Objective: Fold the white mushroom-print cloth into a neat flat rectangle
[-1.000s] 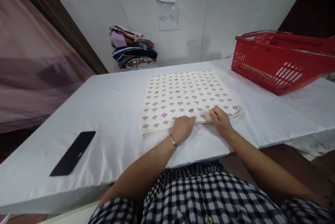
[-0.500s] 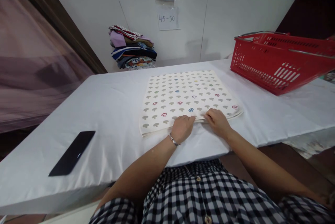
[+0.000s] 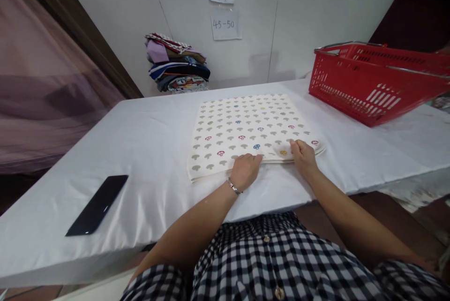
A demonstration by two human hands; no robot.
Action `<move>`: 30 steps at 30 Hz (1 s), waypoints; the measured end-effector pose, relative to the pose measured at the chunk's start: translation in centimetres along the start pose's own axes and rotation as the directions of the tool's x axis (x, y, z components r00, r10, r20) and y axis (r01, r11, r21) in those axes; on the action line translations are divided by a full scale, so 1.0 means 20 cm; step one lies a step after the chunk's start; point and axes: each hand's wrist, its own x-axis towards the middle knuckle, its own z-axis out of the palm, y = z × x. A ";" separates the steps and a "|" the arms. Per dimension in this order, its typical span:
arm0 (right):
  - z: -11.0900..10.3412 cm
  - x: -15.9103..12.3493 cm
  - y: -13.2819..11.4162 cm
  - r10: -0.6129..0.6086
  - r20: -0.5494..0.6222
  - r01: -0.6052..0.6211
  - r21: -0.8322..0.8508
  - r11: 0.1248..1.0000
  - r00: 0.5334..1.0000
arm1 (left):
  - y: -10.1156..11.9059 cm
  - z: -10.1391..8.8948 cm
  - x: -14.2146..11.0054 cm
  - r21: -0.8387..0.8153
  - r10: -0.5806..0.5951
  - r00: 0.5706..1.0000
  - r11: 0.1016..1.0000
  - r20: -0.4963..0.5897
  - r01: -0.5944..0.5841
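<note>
A cream cloth printed with grey and coloured mushrooms lies folded in layers on the white-covered table. My left hand, with a bracelet at the wrist, is closed on the cloth's near edge, around its middle. Farther right along the same edge, my right hand pinches the cloth, thumb on top. The fingers under the edge are hidden on both hands.
A black phone-like slab lies at the table's left. A red shopping basket stands at the back right. Folded fabrics are piled beyond the far edge, by a wall with paper signs.
My right hand has slid to the right along the cloth's near edge, away from the left hand. A yellow mushroom shows where it was. My left hand stays in place.
</note>
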 end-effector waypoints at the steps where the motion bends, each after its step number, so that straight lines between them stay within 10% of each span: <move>1: 0.00 0.00 0.00 -0.017 0.022 0.017 0.006 1.000 1.000 | 0.00 0.00 0.00 -0.005 0.000 1.000 1.000 0.000 0.000; 12: 0.06 -0.03 -0.08 -0.386 0.410 0.424 -0.003 0.906 0.826 | 0.00 0.00 0.00 0.007 -0.003 1.000 1.000 -0.019 0.003; 23: 0.05 -0.02 -0.03 -0.157 0.108 0.164 -0.059 0.985 0.982 | 0.00 0.00 0.00 -0.018 -0.013 1.000 1.000 0.011 0.013; 30: 0.02 0.00 0.00 -0.197 0.024 0.196 0.046 0.980 0.980 | 0.00 0.00 0.00 0.009 -0.003 1.000 1.000 -0.007 0.003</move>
